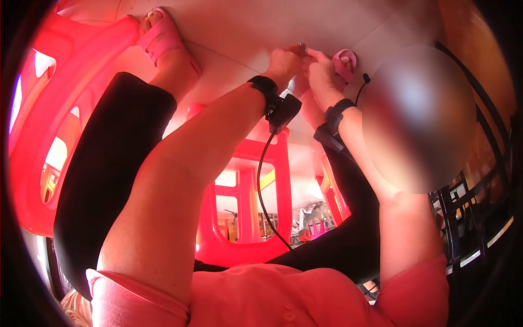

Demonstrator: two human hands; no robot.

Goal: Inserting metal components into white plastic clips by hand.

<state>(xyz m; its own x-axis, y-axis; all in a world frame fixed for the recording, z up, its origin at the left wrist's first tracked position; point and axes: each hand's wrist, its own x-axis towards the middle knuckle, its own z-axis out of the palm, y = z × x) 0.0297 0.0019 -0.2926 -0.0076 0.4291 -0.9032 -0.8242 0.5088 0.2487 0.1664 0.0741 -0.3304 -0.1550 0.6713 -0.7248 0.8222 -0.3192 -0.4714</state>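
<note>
My left hand [283, 65] and my right hand [320, 72] meet in front of me, above the pale floor. The left fingers are curled into a pinch, and a tiny dark, shiny spot [302, 46] shows at their tips. My right thumb and forefinger come together right beside it, with the other fingers bent. What either hand holds is too small to make out. A black strap with a box-shaped device [284, 113] sits on my left wrist. Another black band [339, 113] goes round the right wrist.
Pink sandals [162, 39] are on my feet. Red plastic furniture [32, 185] curves along the left, and a red plastic frame [245, 253] stands between my legs. A black cable [261, 191] hangs from the left wrist device. Black racking [463, 218] stands at right, beside a blurred oval.
</note>
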